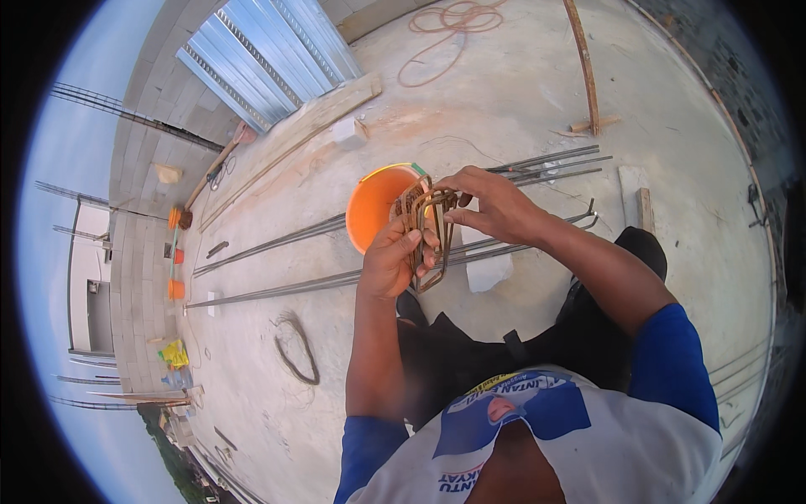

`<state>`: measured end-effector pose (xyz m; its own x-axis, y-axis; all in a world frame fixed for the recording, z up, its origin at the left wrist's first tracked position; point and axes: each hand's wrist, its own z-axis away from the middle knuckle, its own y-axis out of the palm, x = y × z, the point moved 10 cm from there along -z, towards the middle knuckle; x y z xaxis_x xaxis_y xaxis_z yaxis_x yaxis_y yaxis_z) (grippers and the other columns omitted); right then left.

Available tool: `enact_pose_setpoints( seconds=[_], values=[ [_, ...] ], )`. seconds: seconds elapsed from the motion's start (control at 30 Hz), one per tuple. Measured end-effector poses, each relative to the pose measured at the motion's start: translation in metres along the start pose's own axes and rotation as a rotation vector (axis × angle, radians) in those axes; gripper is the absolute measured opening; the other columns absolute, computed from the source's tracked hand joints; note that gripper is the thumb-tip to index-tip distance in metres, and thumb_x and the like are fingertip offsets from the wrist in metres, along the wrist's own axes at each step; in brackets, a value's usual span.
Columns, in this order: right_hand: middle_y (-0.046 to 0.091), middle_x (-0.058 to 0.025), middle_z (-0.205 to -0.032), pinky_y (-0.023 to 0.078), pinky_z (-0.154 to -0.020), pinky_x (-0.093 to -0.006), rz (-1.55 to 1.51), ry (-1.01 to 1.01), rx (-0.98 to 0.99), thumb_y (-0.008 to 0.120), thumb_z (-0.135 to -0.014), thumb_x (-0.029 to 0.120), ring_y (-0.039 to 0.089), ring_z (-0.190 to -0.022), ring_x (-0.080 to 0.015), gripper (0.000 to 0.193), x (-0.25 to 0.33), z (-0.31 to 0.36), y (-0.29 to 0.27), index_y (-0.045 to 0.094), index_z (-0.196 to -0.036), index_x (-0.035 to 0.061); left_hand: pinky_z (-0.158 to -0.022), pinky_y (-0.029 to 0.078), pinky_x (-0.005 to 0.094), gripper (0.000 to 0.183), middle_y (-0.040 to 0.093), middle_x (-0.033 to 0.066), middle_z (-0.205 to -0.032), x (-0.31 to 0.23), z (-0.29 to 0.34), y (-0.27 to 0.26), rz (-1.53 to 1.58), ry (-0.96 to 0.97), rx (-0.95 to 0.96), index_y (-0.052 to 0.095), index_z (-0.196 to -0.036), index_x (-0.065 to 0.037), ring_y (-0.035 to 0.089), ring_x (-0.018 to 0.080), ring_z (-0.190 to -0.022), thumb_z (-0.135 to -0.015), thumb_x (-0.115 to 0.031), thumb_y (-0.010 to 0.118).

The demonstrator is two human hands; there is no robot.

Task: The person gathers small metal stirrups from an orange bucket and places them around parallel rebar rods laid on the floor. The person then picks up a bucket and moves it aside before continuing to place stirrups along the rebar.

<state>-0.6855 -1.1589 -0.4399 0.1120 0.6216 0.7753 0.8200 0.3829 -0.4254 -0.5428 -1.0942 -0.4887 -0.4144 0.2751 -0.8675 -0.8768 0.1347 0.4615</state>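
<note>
A bundle of rusty rebar stirrups [431, 267], bent into rectangles, is held up in front of me. My left hand [390, 259] grips the bundle from its left side, thumb across the bars. On the upper right side, my right hand [491, 204] closes its fingers on the stirrups. Right behind them stands an orange bucket [359, 209] with a yellow rim or handle; more rusty metal shows at its mouth, partly hidden by the bundle and my hands.
Long steel bars [277, 290] lie in two groups across the concrete floor [252, 370], passing below my hands. A white block [489, 272] sits under the near bars. A wire coil [298, 349] lies to the left, a hose [453, 25] far ahead, a wooden post [585, 67] at upper right.
</note>
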Motion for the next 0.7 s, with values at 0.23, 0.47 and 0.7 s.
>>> enact_pose_setpoints(
  seconds=[0.23, 0.47, 0.7],
  values=[
    [0.061, -0.0119, -0.081, 0.050, -0.067, -0.0359, 0.244, -0.048, -0.048, 0.062, -0.091, 0.011, 0.063, -0.073, -0.0258, 0.023, 0.025, 0.021, -0.032, 0.058, -0.111, 0.0016, -0.056, 0.053, 0.0294, 0.021, 0.064, 0.0124, -0.096, 0.008, -0.001, 0.027, -0.021, -0.016, -0.131, 0.052, -0.115, -0.002, 0.066, 0.0208, -0.079, -0.099, -0.014, 0.048],
    [0.062, -0.0078, -0.086, 0.050, -0.068, -0.0348, -0.255, 0.646, 0.106, 0.049, -0.095, 0.011, 0.062, -0.074, -0.0176, 0.017, 0.006, 0.044, -0.072, 0.054, -0.106, -0.0006, -0.071, 0.059, 0.0415, 0.019, 0.063, 0.0159, -0.104, 0.017, -0.049, -0.018, 0.189, -0.043, -0.076, 0.050, -0.115, -0.004, 0.065, 0.0275, -0.093, -0.099, -0.012, 0.044],
    [0.062, -0.0143, -0.097, 0.047, -0.084, -0.0395, 0.128, 0.344, 0.035, 0.052, -0.093, 0.010, 0.061, -0.095, -0.0289, 0.015, 0.018, 0.031, -0.078, 0.056, -0.105, 0.0009, -0.076, 0.059, 0.0449, 0.019, 0.060, 0.0167, -0.114, -0.010, -0.065, -0.019, 0.120, -0.029, -0.206, 0.047, -0.116, -0.005, 0.064, 0.0293, -0.100, -0.099, -0.011, 0.042]
  ],
)
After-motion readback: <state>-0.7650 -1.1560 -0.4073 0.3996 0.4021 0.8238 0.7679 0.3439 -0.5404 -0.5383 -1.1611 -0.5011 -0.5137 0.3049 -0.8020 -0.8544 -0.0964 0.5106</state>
